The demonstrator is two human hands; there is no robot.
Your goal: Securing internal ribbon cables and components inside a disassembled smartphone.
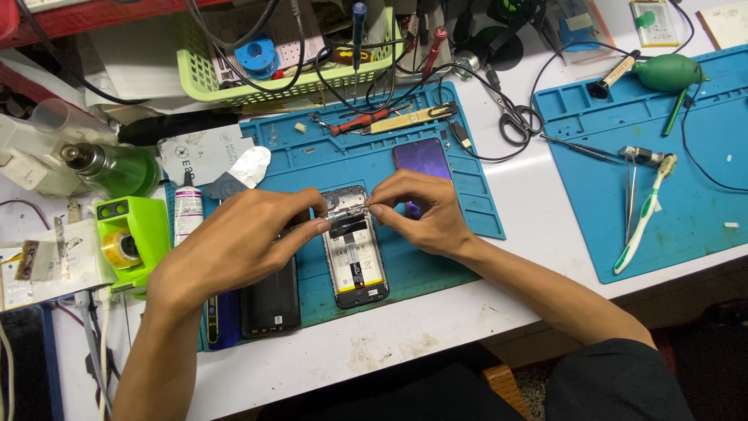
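Silver metal shield piece (pixel 348 216), small and thin, is pinched between the thumb and forefinger of the left hand (pixel 234 245) and the fingertips of the right hand (pixel 417 210); both hands are closed on it. The piece sits directly over the upper end of the opened black smartphone with exposed battery (pixel 354 261). This phone lies on the blue silicone repair mat (pixel 467 210). A dark phone back cover (pixel 271 304) lies just left of it. Grey scissors (pixel 514 121) rest further off.

Bare forearms, no sleeves, dark trousers
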